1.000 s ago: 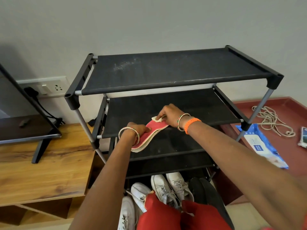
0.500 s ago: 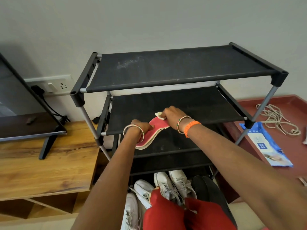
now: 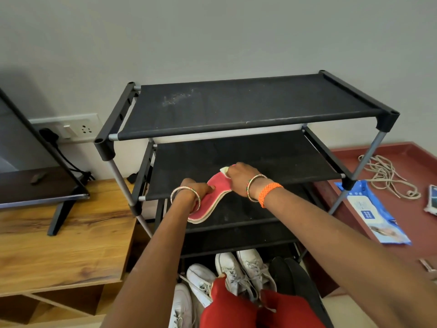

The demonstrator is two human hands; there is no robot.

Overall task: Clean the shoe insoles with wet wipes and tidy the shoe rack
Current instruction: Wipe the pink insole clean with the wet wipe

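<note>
A pink insole (image 3: 218, 185) with a cream underside is held in front of the second shelf of the black shoe rack (image 3: 248, 110). My left hand (image 3: 197, 189) grips the insole at its middle. My right hand (image 3: 240, 177) pinches a small white wet wipe (image 3: 224, 170) and presses it on the insole's far end. White sneakers (image 3: 238, 271) and black shoes (image 3: 293, 275) stand at the foot of the rack.
A blue wet-wipe pack (image 3: 373, 214) lies on the red floor to the right, near a coil of rope (image 3: 387, 176) and a phone (image 3: 432, 197). A wooden cabinet (image 3: 59, 252) with a TV (image 3: 28, 185) stands on the left. A wall socket (image 3: 68, 127) sits behind.
My right hand has slid the wipe a little further along the insole's far end. The left hand keeps its hold; the view has shifted slightly.
</note>
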